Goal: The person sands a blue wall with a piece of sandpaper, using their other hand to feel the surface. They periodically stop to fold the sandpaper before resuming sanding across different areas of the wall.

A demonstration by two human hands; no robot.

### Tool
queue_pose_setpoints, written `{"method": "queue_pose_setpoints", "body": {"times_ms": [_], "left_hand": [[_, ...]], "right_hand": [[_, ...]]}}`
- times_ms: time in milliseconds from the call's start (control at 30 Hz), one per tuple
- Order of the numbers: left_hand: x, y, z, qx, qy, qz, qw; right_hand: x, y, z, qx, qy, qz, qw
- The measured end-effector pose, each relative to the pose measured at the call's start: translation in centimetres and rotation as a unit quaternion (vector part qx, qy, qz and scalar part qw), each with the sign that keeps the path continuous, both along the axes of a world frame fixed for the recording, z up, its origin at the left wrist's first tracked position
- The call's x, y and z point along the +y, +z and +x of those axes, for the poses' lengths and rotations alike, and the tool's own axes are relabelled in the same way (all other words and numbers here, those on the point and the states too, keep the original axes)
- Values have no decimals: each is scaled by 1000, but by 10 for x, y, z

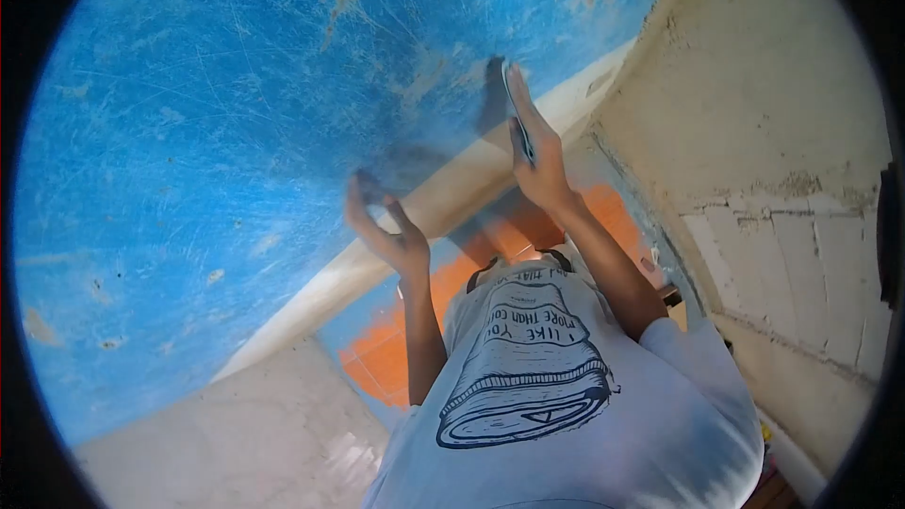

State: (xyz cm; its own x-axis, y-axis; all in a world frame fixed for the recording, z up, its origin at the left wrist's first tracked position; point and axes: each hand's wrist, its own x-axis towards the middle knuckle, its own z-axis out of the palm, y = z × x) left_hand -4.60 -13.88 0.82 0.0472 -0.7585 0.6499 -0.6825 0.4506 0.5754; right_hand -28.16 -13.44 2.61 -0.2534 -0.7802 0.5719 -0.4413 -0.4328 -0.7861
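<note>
**A slack grip could cost me the object**

In the head view, my right hand (pixel 542 165) holds a thin flat object (pixel 518 113) edge-on, near the pale rim (pixel 462 184) of the blue surface (pixel 226 132). My left hand (pixel 388 238) is well apart, thumb and fingers spread, blurred; I cannot tell whether it touches the surface. A loosened pinch or a knock could drop the object onto the orange floor (pixel 379 355).
</note>
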Motion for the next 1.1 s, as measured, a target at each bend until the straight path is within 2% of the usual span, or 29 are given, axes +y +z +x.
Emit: {"method": "queue_pose_setpoints", "body": {"times_ms": [33, 133, 167, 300, 367, 500, 600, 800, 900, 1100], "left_hand": [[-7, 8, 5, -57, 38, -65, 996], [-28, 25, 15, -72, 95, -124, 985], [-36, 26, 24, -62, 62, -74, 993], [-74, -17, 45, -106, 87, -61, 989], [-79, -26, 52, -143, 82, -73, 984], [-77, -26, 54, -145, 84, -45, 985], [-79, -29, 48, -122, 101, -6, 987], [-74, -27, 51, -116, 84, 30, 989], [-78, -27, 49, -114, 75, 19, 990], [-70, -25, 53, -130, 61, 38, 989]], "right_hand": [[-12, 4, 5, 19, -30, -25, 999], [-35, 8, 35, 55, -104, -76, 990], [-42, 8, 50, 54, -118, -82, 988], [-53, -15, 105, 82, -149, -24, 985], [-61, -13, 98, 113, -200, -44, 972], [-67, 9, 91, 120, -248, -34, 961], [-55, -6, 122, 127, -233, 21, 964], [-58, 19, 105, 169, -298, 32, 939], [-43, 11, 135, 123, -224, 67, 965], [-51, 27, 114, 187, -302, 75, 932]]}}
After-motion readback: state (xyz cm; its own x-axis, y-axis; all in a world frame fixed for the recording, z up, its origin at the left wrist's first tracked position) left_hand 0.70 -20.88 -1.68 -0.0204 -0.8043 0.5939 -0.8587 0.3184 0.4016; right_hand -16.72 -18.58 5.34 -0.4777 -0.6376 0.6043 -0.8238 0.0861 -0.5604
